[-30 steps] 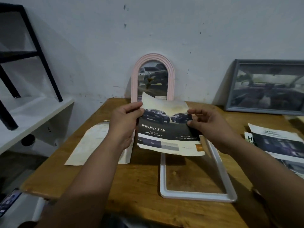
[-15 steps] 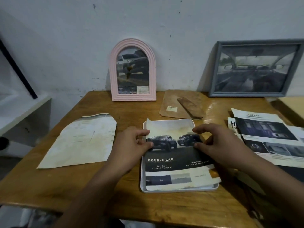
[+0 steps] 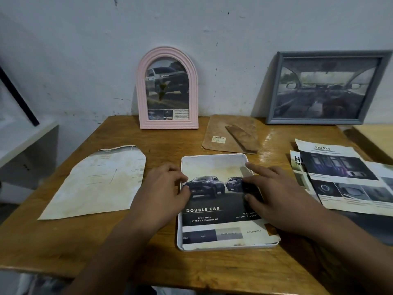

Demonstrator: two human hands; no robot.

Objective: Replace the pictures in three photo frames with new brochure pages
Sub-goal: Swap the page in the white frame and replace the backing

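Lowered from mid-air, the brochure page [image 3: 221, 201] now lies in the white frame [image 3: 179, 231] on the surface, left hand [image 3: 163, 188] and right hand [image 3: 274, 194] pressing it with spread fingers; its overhanging near-right corner probably needs tucking inside the rim.

Two bare forearms visible, entering from bottom edge of view. No sleeves, cuffs or gloves visible anywhere along arms. Left hand [image 3: 164, 188] bare: no rings, no watch, no wristband. Right hand [image 3: 274, 194] likewise bare, wrist unadorned. Fingernails short, unpainted. Rest of person out of view.
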